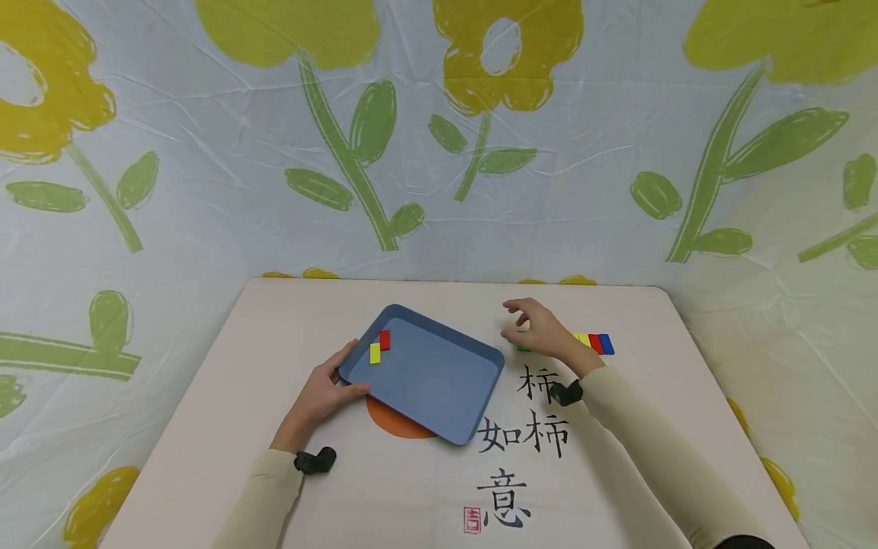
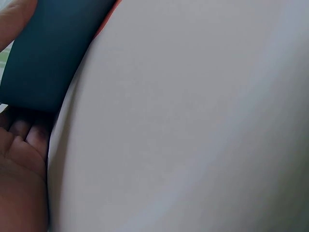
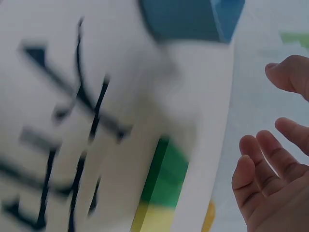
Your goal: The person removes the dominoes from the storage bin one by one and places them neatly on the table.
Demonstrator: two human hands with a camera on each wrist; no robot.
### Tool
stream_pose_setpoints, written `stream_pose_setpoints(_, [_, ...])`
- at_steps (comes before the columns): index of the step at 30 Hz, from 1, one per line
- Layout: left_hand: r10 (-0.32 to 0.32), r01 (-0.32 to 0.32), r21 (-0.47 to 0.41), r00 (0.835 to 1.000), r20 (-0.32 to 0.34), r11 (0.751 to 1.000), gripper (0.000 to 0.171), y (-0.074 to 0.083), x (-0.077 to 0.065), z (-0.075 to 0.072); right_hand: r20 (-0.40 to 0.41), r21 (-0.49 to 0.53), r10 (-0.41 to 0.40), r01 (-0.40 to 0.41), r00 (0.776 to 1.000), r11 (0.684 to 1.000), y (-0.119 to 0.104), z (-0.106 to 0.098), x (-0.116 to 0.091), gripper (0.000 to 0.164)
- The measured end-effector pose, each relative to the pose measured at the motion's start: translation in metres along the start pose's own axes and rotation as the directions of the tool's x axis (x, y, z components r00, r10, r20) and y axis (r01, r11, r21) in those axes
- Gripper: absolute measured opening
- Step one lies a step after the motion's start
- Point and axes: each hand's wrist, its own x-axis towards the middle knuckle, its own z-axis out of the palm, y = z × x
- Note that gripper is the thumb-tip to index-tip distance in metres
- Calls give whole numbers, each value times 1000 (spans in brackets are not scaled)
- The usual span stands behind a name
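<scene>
My left hand grips the left corner of a blue-grey tray, its thumb along the near side. In the left wrist view, fingers of that hand curl below the tray's wall. A red block and a yellow block lie inside the tray near its left end. To the right of the tray, my right hand hovers with parted fingers and holds nothing. Beneath it runs a row of blocks: green, yellow, red and blue. The hand partly hides this row in the head view.
The pale table mat bears black brush characters, a red seal print and an orange shape partly covered by the tray. A flower-printed curtain stands behind the table and at both sides.
</scene>
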Motion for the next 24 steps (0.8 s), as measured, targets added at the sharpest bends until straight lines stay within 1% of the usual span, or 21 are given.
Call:
stream_pose_setpoints(1, [0,0,1,1000,-3,1000,88,-4,1,0,6,-5,-17,17,1000,1000,-7,5,3,61])
stream_pose_setpoints(4, [2,-2,-4,1000,-6,1000,88,-6,2,1,23,-6,-66,66,998,998,-26,20,13,61])
stream_pose_setpoints(7, [2,-2,-2,1000,-9,1000,88,-6,2,1,41,-13,-112,113,993,994,-43,34,21,62])
stream_pose_setpoints(13, [8,-8,-14,1000,8,1000,89,-5,5,3,65,0,-181,181,981,983,-71,59,35,62])
stream_pose_setpoints(17, [-18,18,-2,1000,-4,1000,90,-4,3,2,102,21,-232,231,967,973,-89,76,47,63])
stream_pose_setpoints(20, [-33,33,-2,999,-10,999,90,-4,3,1,129,33,-248,246,960,969,-101,89,56,63])
stream_pose_setpoints(22, [-44,43,-9,999,-12,999,90,-5,2,1,146,39,-240,237,960,971,-106,99,62,63])
stream_pose_setpoints(24, [-35,34,-12,999,-9,999,89,-6,2,1,155,48,-230,225,961,973,-108,108,66,62])
